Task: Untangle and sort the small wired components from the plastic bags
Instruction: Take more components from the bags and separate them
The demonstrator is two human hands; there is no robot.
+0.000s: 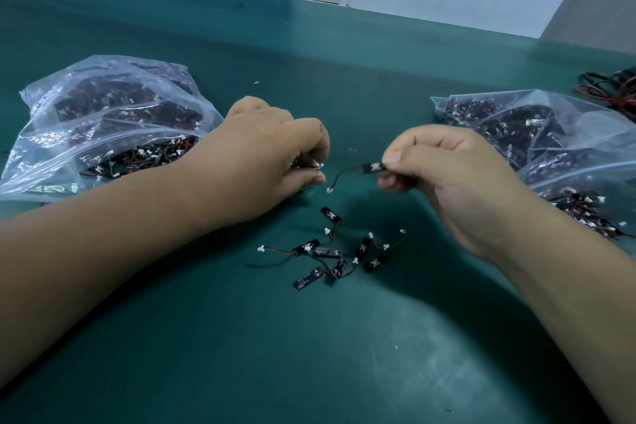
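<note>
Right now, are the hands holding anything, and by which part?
Right hand pinches a wired component by its black board end; its wire dangles. Left hand grips a second component, mostly hidden, so where cannot be told.

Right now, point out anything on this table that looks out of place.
A loose coil of red and black wires lies at the far right edge, beyond the right bag. Tiny white bits dot the green mat, like stray scraps.
</note>
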